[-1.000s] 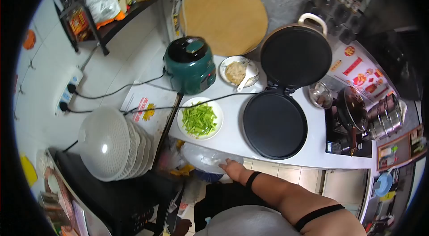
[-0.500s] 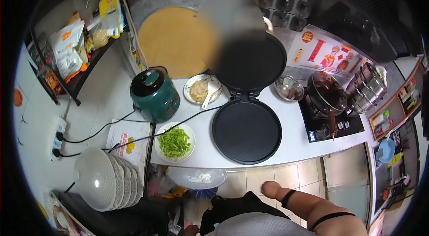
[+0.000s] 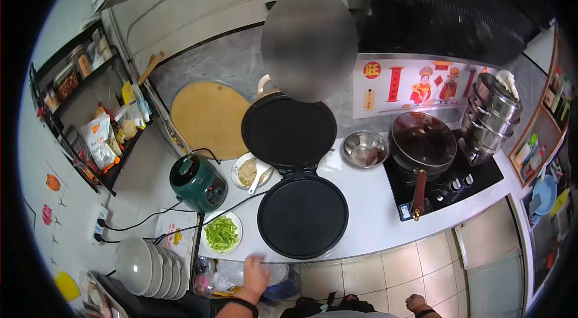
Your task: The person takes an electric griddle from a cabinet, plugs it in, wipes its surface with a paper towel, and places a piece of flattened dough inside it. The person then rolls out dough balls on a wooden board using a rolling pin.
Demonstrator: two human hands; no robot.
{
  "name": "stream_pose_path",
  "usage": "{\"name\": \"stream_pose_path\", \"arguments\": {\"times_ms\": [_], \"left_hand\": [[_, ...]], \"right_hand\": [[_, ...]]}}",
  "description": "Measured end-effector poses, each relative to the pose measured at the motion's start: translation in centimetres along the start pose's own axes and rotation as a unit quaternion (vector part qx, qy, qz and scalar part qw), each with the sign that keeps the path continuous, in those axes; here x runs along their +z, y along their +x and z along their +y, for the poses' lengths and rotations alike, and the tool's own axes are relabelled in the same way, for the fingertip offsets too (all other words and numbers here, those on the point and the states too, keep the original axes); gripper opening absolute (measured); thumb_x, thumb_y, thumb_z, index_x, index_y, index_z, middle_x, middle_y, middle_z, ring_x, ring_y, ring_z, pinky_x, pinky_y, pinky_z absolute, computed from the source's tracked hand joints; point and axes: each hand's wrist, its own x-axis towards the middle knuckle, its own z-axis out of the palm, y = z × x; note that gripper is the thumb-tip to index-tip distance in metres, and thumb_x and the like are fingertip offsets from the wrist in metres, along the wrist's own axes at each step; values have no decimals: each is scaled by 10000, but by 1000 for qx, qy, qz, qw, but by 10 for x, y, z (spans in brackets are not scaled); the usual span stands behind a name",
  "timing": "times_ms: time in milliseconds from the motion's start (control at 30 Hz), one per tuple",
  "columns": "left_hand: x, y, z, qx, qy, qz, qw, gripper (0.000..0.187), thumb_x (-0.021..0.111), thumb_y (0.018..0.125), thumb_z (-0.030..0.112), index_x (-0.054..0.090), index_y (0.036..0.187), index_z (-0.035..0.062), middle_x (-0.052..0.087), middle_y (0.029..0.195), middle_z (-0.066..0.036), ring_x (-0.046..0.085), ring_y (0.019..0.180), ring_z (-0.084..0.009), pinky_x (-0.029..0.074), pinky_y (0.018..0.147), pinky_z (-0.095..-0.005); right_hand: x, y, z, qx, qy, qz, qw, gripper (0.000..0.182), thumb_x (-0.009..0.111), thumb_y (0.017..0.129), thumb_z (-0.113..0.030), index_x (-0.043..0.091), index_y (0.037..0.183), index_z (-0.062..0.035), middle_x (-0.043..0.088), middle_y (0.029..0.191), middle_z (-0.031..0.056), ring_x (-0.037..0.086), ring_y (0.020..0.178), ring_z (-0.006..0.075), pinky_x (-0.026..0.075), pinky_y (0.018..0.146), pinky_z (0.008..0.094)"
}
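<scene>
My left hand (image 3: 256, 277) is raised in front of the counter edge, fingers stretched forward and slightly blurred, nothing visible in it. It is nearest to the plate of cut green vegetable pieces (image 3: 221, 234) and the black electric griddle (image 3: 303, 217), whose round lid (image 3: 289, 130) stands open. Beneath that hand, a pale basin (image 3: 232, 271) shows partly. Low over the floor, my right hand (image 3: 415, 302) hangs with curled fingers and holds nothing visible. Behind the vegetables sits a bowl of pale paste (image 3: 247, 172) with a white spoon (image 3: 260, 176).
A green electric cooker (image 3: 197, 183) stands left, above stacked white baskets (image 3: 135, 267). To the right are a steel bowl (image 3: 365, 148), a lidded pan (image 3: 423, 143) on the cooktop and a stacked steamer (image 3: 490, 113). A black cable crosses the counter. A blurred oval covers part of the wall.
My left hand has risen from the bottom edge toward the counter front. My right hand now sits lower and farther right. The view has shifted, showing more of the wall and shelves.
</scene>
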Motion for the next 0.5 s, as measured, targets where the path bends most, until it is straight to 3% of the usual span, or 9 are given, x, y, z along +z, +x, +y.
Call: {"name": "stream_pose_path", "arguments": {"times_ms": [100,167,200,333,400,500], "left_hand": [[5,71,65,93,23,1,995,497,650,728,188,485,1167,24,411,1246,-228,392,1149,-391,318,970,-470],[21,105,84,95,86,-49,991,602,641,749,255,407,1272,67,288,1361,-209,277,1257,-368,248,1006,-521],[31,120,90,91,102,-74,988,613,624,763,290,391,1289,79,261,1379,-199,245,1278,-359,228,1012,-538],[67,162,91,107,129,-132,977,638,581,793,358,350,1321,86,211,1407,-196,188,1309,-358,182,1030,-551],[82,173,87,109,146,-170,968,658,548,807,412,326,1341,98,184,1421,-187,155,1324,-343,158,1041,-547],[95,183,80,130,135,-196,962,664,541,813,418,314,1349,97,174,1425,-186,148,1328,-339,150,1044,-546]], "right_hand": [[9,11,53,-50,-116,-43,991,276,481,835,-226,621,866,9,658,737,129,653,657,233,525,621,342],[9,-7,63,-55,-235,-45,969,265,458,836,-172,638,1000,-68,636,977,142,606,913,287,489,814,390],[12,-13,72,-100,-237,2,966,240,446,813,-135,671,780,-59,639,933,157,621,832,309,518,706,408],[16,-30,91,-93,-219,27,971,236,465,814,-171,661,831,-40,650,860,166,622,799,303,511,684,391],[12,-56,83,30,26,109,993,258,472,818,-211,641,859,-20,652,792,164,624,742,282,503,668,371],[17,-82,76,76,114,134,981,308,469,824,-265,621,874,-2,646,748,166,619,690,262,492,653,366]]}}
